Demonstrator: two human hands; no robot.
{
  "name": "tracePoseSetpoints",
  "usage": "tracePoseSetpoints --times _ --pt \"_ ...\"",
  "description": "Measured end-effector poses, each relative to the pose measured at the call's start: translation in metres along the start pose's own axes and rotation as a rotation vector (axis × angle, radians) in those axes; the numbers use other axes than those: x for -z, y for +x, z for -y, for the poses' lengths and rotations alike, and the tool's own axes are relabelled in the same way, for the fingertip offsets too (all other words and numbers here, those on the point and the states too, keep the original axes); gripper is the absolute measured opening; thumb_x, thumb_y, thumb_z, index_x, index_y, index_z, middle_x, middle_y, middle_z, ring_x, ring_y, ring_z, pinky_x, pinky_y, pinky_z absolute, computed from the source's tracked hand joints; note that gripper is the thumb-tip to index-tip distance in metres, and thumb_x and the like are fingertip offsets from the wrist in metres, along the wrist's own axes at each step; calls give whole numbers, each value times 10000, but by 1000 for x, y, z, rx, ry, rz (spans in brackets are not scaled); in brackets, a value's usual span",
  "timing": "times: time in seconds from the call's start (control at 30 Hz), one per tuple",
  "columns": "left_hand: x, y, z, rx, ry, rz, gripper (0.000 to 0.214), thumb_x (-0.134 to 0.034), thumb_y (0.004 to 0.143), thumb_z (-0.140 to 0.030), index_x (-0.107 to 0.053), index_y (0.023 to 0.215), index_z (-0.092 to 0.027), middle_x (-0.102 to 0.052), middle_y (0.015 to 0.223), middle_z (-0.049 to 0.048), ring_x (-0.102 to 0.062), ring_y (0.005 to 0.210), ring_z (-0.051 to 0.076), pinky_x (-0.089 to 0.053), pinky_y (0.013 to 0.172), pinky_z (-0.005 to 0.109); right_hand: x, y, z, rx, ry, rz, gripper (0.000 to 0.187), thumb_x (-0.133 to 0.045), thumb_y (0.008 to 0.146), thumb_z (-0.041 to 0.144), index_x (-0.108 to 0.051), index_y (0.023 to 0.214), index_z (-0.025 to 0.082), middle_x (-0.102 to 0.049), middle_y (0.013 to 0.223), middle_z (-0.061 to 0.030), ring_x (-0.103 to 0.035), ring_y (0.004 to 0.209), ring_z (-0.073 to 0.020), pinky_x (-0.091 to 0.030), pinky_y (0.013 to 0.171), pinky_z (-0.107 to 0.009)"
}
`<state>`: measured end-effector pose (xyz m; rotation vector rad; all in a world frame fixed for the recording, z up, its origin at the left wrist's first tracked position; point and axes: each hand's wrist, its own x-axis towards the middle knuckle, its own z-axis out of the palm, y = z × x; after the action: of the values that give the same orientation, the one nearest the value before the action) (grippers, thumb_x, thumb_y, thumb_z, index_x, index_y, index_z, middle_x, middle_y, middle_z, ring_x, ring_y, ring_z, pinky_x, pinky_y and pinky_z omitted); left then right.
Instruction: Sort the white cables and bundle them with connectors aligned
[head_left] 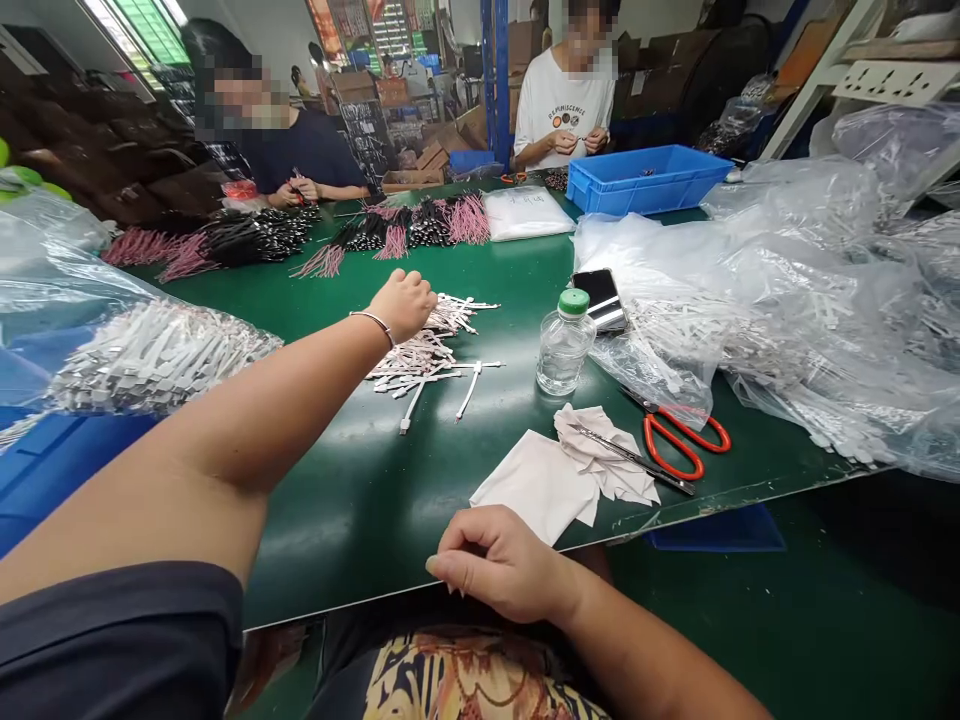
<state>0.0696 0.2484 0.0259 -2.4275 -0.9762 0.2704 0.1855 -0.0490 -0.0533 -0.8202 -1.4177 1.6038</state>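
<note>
My left hand [405,305] reaches across the green table [330,500] to the far side of a pile of short white cables [420,355]. Its fingers are curled and the fingertips are hidden, so what they grip cannot be made out. Two white cables lie apart on the near side of the pile, one of them a single cable [469,392] with a small plug end. My right hand [499,565] is at the table's front edge beside a folded white cloth [532,485], fingers curled against the thumb with nothing showing between them.
Right of the pile stand a green-capped bottle [564,350] and a phone [600,298]. Tweezers [637,460] lie on a crumpled cloth, near red-handled scissors [682,440]. Bagged white cables [165,350] flank both sides. Behind are pink-black wire bundles [405,225], a blue bin [645,185] and two people.
</note>
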Motion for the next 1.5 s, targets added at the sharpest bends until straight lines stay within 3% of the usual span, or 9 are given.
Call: tracePoseSetpoints --times 0.23,0.47,0.67,0.93,1.07,1.2,1.3,1.4,1.5 --pt "28 -22 -3 52 -41 81 261 -406 841 -113 -600 1016 -125 -667 935 160 -559 1006 273 -329 850 391 -3 1 -2 -41 87 -3 326 -588 820 459 -549 717 152 -532 576 24 -462 501 -69 -369 493 -195" --pt "33 -36 -17 162 -110 309 318 -567 781 -375 -670 972 -142 -675 1033 173 -599 992 293 -428 808 353 -3 1 -6 -17 135 -14 345 -594 808 485 -532 720 157 -541 601 26 -476 521 -66 -390 519 -197" --pt "41 -45 -24 223 -208 399 319 -565 743 -324 -687 975 -142 -694 1007 160 -629 945 261 -454 782 291 -2 2 -3 -20 166 -35 337 -611 791 480 -540 718 159 -539 591 35 -492 522 -63 -391 511 -185" --pt "53 -69 -27 361 -522 350 291 -528 675 -277 -685 888 -154 -716 858 115 -650 807 252 -478 710 306 -1 6 -4 -2 167 -32 365 -596 785 516 -553 728 158 -561 587 30 -496 491 -57 -320 435 -168" --pt "50 -87 -37 426 -799 330 207 -504 670 -270 -679 722 -172 -684 658 72 -641 658 230 -486 621 315 1 10 -6 7 188 -35 376 -610 766 529 -556 731 159 -566 593 30 -504 495 -56 -341 444 -169" --pt "46 -114 -52 403 -1138 233 227 -466 720 -282 -644 803 -169 -682 722 65 -625 615 193 -490 569 310 0 11 -6 -14 209 -78 379 -628 743 531 -566 738 157 -579 605 24 -524 506 -59 -359 449 -168" --pt "40 -139 -65 367 -1356 93 295 -480 768 -371 -594 959 -176 -687 862 70 -623 647 159 -500 589 297 -5 11 -8 -49 194 -209 378 -653 717 517 -583 747 147 -601 617 2 -544 511 -74 -388 453 -179" --pt "31 -160 -83 320 -1493 -46 365 -469 805 -488 -583 904 -156 -668 848 85 -614 695 156 -501 644 301 -8 16 -8 -36 157 -436 361 -585 774 502 -571 843 148 -623 706 -26 -573 562 -91 -435 488 -198" --pt "24 -172 -101 255 -1563 -148 374 -419 853 -487 -572 922 -153 -652 842 84 -599 726 158 -492 681 307 -7 29 -1 95 71 -665 427 -546 817 468 -503 1106 156 -626 1037 -106 -625 878 -140 -510 738 -261"
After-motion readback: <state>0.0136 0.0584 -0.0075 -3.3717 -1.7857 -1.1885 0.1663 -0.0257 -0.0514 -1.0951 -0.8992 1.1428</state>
